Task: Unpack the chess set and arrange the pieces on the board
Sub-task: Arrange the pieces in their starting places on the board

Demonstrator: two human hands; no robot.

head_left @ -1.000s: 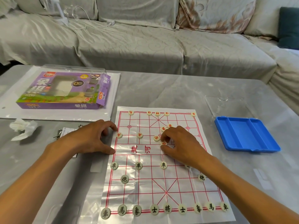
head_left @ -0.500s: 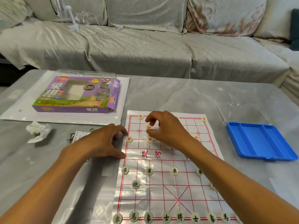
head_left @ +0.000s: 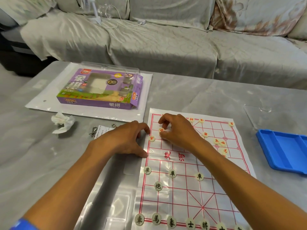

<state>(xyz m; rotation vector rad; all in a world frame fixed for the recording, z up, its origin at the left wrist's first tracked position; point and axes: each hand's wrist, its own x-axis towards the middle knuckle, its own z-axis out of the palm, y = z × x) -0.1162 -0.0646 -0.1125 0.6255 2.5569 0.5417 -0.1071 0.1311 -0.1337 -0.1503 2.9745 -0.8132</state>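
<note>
my right hand [head_left: 176,130] pinches a red piece [head_left: 161,130] over the board's [head_left: 235,165] far-left corner, left hand [head_left: 126,140] spread flat pinning that edge.

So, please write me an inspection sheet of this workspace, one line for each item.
Surface: grey table under a glossy cover.
Job's things: board sheet, black pieces along its near side, red pieces partly placed; purple box; blue tray, nothing seen in it.
Clutter: crumpled tissue, metal hooks, paper slip.
Hands: left hand rests at the board's edge; right hand, fingers pinching a red piece.
Cables: white cord on the sofa.
Surroundings: covered sofa, small fan.
</note>
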